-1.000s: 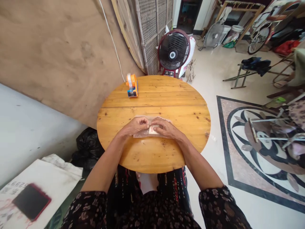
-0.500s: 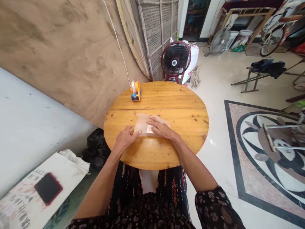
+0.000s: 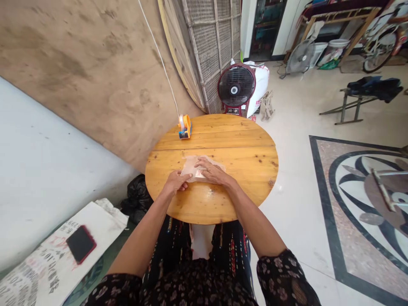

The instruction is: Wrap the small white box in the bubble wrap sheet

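On the round wooden table point(image 3: 213, 206), a small pale packet point(image 3: 199, 174) lies with a translucent sheet point(image 3: 188, 164); whether it is inside, one cannot tell. The left hand point(image 3: 175, 181) pinches the sheet's left edge, the right hand point(image 3: 214, 171) spreads over the packet and partly hides it. What the black bag point(image 3: 139, 191) contains is hidden

The person's left forearm point(image 3: 140, 238) and right forearm point(image 3: 259, 216) reach over the table point(image 3: 207, 206). The left hand point(image 3: 175, 182) pinches thumb-up, left of its middle; the right hand point(image 3: 214, 171) rests palm-down near the middle, fingers point(image 3: 202, 163) spread.
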A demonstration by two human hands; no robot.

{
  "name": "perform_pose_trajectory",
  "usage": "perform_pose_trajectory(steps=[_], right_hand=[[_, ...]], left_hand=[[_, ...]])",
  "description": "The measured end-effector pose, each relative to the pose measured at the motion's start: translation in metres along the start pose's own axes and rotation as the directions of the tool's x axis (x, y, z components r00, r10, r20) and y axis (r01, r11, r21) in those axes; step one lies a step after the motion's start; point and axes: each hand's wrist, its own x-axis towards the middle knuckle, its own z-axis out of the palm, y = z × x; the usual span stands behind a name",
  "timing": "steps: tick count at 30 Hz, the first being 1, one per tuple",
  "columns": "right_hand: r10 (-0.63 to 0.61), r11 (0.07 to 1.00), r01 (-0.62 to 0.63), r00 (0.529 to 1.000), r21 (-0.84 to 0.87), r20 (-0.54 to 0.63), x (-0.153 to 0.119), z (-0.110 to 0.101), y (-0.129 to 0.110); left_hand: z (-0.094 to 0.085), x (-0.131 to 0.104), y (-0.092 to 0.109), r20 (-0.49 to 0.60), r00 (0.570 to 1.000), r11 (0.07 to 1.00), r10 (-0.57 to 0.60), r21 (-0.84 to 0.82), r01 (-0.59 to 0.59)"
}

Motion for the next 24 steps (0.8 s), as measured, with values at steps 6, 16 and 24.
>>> perform_pose_trajectory(steps=[6,16,24], right_hand=[[0.013,0.999,-0.012,0.999,-0.032,0.039,-0.002,-0.002,-0.001],[0.125,0.967,-0.122,0.992,-0.225,-0.001,-0.001,0.000,-0.018],[0.131,0.960,-0.124,0.991,-0.250,0.012,-0.002,0.001,-0.018]], left_hand=[[0.007,0.004,0.003,0.013,1.000,1.000,0.011,0.020,-0.011],[0.024,0.009,0.006,-0.120,0.992,0.995,0.049,0.094,-0.038],[0.032,-0.001,0.009,-0.084,0.996,0.998,0.032,-0.057,-0.037]])
